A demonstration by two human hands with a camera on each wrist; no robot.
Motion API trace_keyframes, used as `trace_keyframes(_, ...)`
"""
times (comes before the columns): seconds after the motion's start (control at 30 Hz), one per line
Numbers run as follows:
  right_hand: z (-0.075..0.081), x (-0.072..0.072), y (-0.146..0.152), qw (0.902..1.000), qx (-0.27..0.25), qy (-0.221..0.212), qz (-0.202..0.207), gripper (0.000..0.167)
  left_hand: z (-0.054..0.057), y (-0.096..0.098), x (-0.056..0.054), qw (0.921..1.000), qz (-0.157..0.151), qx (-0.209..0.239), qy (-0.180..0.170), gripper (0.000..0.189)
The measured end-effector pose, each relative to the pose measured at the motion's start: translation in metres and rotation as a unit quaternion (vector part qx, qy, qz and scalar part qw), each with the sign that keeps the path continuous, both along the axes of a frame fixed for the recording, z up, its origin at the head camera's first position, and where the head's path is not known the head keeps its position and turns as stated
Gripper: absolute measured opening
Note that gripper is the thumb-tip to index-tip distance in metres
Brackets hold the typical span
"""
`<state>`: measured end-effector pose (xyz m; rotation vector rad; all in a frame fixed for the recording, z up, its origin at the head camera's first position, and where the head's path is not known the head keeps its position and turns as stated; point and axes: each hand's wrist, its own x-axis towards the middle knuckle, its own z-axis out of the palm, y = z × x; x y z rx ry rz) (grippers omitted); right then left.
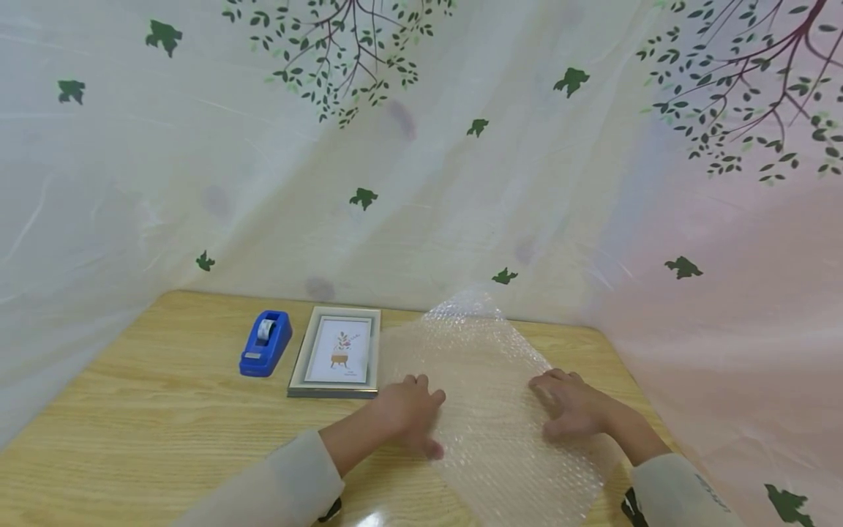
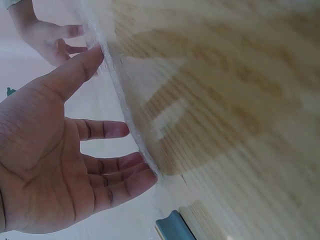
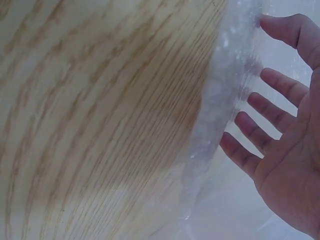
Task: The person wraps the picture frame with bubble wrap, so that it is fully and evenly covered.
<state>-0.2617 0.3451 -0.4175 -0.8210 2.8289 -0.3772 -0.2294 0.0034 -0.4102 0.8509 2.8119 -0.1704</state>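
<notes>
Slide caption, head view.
Left hand and right hand touch bubble wrap; framed picture and blue tape dispenser sit at left.

Fingers (image 1: 549,380) touch bubble wrap (image 1: 490,380) (framed picture (image 1: 339,350) alongside).

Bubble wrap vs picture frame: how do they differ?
The bubble wrap is see-through; the picture frame is opaque with a pale border. The wrap is much larger than the frame. The wrap lies diagonally on the table; the frame sits nearly straight. Both rest on the table.

Behind the left hand (image 1: 405,413) is a pale beige left sleeve (image 1: 273,479), a black piece (image 1: 331,510) under it; behind the right hand (image 1: 573,406), a matching right sleeve (image 1: 672,487) bears blurred dark lettering (image 1: 713,492).
</notes>
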Motion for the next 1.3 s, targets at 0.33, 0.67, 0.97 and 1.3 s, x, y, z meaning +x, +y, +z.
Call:
trace_keyframes(0.33, 0.002, 0.003, 0.005, 0.9996, -0.023, -0.007, 0.014, 0.073, 0.004, 0.004, 0.012, 0.9998, 0.008, -0.016, -0.003, 0.089)
trace_keyframes(0.67, 0.004, 0.009, 0.006, 0.9984, -0.036, -0.036, 0.027, 0.073, 0.005, 0.003, 0.025, 0.9998, -0.002, -0.019, 0.006, 0.086)
trace_keyframes(0.97, 0.005, 0.016, 0.006, 0.9966, -0.054, -0.057, 0.023, 0.076, 0.007, -0.001, 0.031, 0.9997, -0.008, -0.016, 0.019, 0.084)
trace_keyframes(1.3, 0.003, 0.015, 0.007, 0.9963, -0.066, -0.05, 0.025, 0.079, 0.003, -0.005, 0.031, 0.9992, -0.015, -0.02, 0.03, 0.084)
